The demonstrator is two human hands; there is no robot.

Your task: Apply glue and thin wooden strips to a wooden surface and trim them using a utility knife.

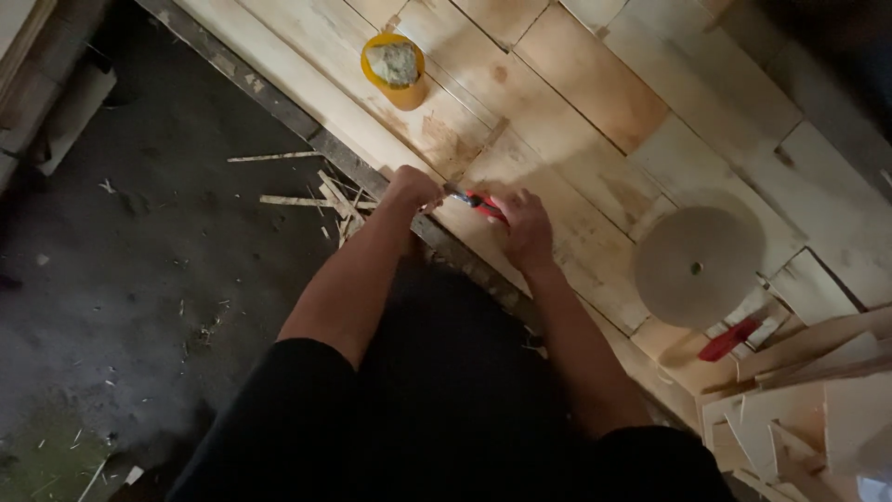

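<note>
Two hands on one tool: right hand (526, 226) is wrapped around the red handle of a utility knife (476, 203), left hand (414, 187) clenched at its dark tip end, both at the near edge of the pale plank surface (576, 102) where it meets the dark edge strip (316, 139). Whether the left fingers pinch the blade or a sliver of wood, cannot tell. To do it well, my read: keep the left fingers behind the cutting line, shallow passes, pull along the seam. Thin wood splinters (325, 200) lie on the dark floor (139, 279) just beside the left hand. Yellow container (394, 70) with a grey lump inside sits farther up the planks; round grey disc (699, 266) and a second red tool (729, 339) lie off right, well apart.
</note>
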